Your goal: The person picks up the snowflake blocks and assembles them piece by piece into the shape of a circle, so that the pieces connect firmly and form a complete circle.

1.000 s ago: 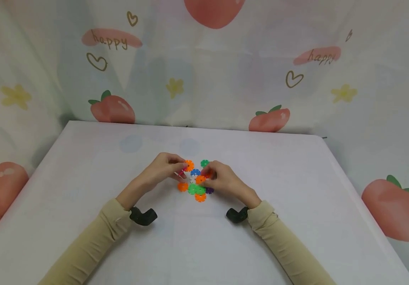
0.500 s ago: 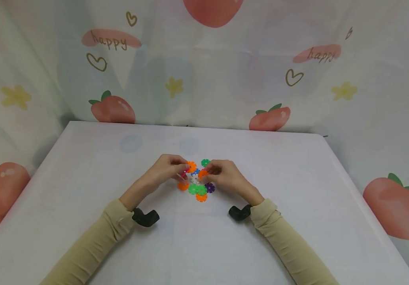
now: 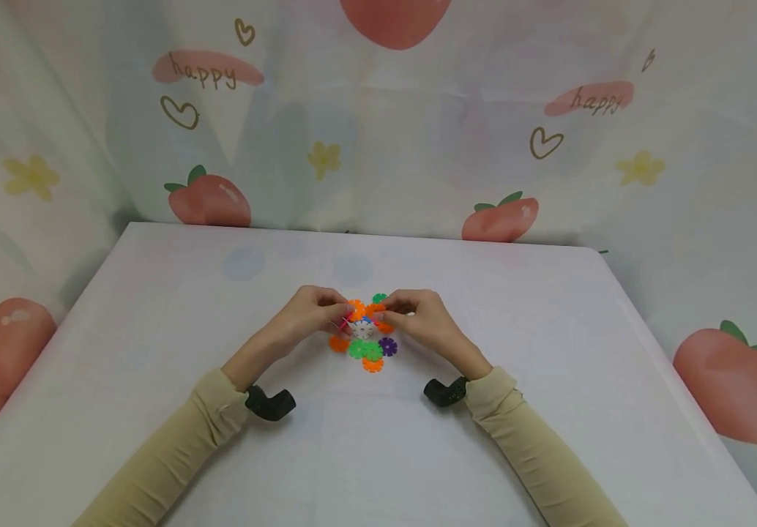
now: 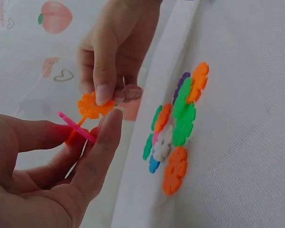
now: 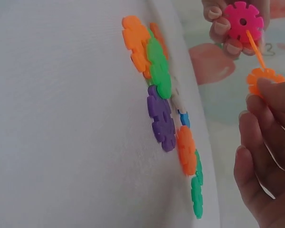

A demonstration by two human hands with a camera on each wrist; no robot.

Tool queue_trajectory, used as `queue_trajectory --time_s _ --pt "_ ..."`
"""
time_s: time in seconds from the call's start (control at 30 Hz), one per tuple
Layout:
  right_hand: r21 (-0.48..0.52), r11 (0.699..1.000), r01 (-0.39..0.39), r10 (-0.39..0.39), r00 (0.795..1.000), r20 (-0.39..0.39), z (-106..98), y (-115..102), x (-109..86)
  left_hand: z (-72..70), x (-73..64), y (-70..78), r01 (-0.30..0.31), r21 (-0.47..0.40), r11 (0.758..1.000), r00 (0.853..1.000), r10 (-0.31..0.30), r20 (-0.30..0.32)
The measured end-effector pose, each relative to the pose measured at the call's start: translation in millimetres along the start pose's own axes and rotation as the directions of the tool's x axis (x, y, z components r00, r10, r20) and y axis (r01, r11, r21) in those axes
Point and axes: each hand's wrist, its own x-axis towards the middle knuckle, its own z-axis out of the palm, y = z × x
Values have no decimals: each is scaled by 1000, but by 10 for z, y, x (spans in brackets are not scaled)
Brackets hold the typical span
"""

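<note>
My left hand [image 3: 309, 313] pinches a pink notched plastic disc [image 5: 243, 22] between thumb and fingers. Slotted into it is an orange disc [image 5: 255, 50], seen edge-on in the right wrist view. My right hand [image 3: 423, 316] pinches a second orange disc [image 4: 96, 105] by its rim. That disc meets the edge-on orange one; whether their slots are engaged I cannot tell. Both hands are raised above a cluster of loose discs, among them a white disc [image 4: 163, 142], a purple disc [image 5: 160, 118] and a light green disc [image 4: 184, 124].
Around the cluster spreads a white-covered table [image 3: 352, 454]. An orange disc [image 3: 373, 364] lies at its near side, another orange disc [image 4: 175, 171] to the left, a dark green disc [image 3: 379, 298] at the back. A printed curtain [image 3: 405, 146] hangs behind.
My right hand has lifted its orange disc up and away from the cluster and brought it against the left hand's joined discs. The left hand has shifted slightly right.
</note>
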Motion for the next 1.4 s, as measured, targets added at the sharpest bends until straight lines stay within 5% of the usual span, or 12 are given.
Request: queue_trajectory --time_s 0.93,1.4 --pt "-159 963 219 -232 971 -63 -55 -137 -29 12 4 17 -8 -53 999 999 10 34" --pt "-137 964 228 -238 969 -63 -35 -118 -35 47 4 -9 -12 -53 999 999 14 39"
